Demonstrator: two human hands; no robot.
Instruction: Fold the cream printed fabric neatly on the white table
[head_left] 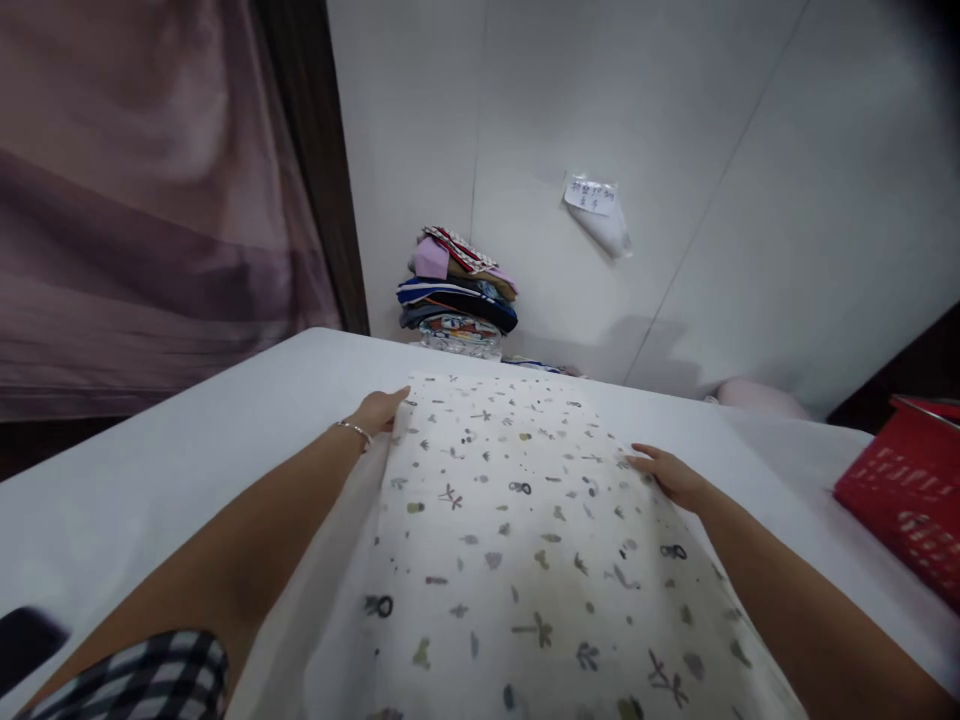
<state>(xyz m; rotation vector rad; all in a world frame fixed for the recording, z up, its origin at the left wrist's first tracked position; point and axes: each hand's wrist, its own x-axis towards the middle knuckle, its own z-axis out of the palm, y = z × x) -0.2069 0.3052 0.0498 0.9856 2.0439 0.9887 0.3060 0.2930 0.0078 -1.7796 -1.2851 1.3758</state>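
A long white cloth with small plant and figure prints runs from the far part of the white table toward me, past the bottom of the view. My left hand, with a bracelet at the wrist, grips its far left edge, the thumb on top and the other fingers mostly hidden beneath. At the right edge, a little nearer to me, my right hand pinches the cloth, its fingertips pointing left. Between both hands the fabric lies fairly flat; along the left side a plain white layer hangs loose.
Folded clothes are stacked beyond the table's far edge, by the wall. A red bag stands at the right. A dark object lies at lower left. A pinkish curtain hangs on the left; a paper note is on the wall.
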